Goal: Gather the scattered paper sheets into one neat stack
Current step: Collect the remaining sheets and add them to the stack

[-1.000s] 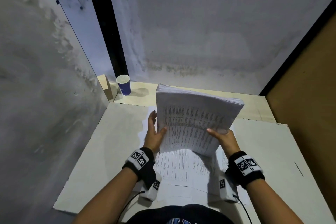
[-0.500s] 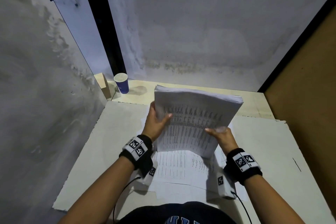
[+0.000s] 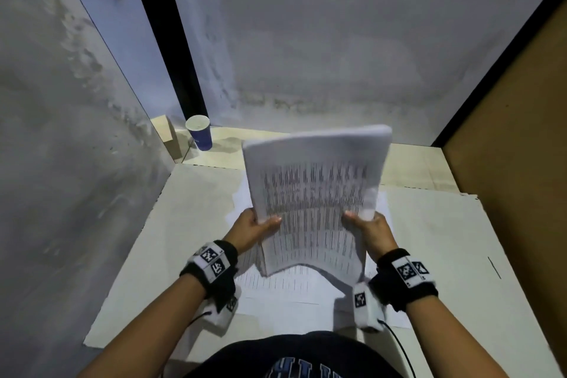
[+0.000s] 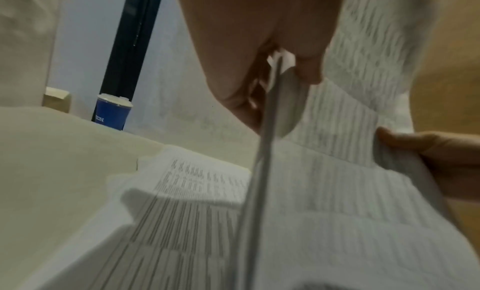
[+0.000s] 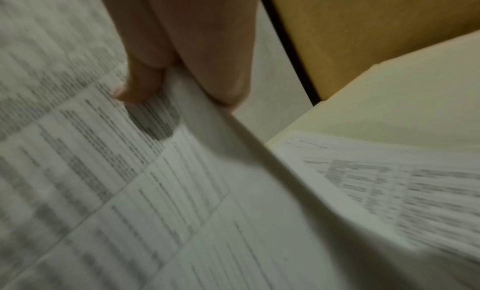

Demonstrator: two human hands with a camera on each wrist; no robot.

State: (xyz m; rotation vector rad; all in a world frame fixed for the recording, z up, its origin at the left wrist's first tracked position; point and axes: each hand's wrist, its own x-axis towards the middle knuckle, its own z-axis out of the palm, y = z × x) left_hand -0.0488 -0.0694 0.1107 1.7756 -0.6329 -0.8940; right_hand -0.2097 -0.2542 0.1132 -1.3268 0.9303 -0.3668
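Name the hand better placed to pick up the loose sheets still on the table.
Left, probably. Both hands grip the stack, but the left hand sits nearer the sheets showing below it.

A thick stack of white printed paper sheets stands near upright in the centre of the frame, its lower edge bowed and lifted above more loose printed sheets lying flat on the pale cream tabletop. The left hand grips the stack's lower left edge and the right hand grips its lower right edge, thumbs on the printed face, each wrist wearing a black band with square-patterned markers. A blue paper cup stands upright at the upper left of the tabletop, beside a small pale wooden block against the grey wall.
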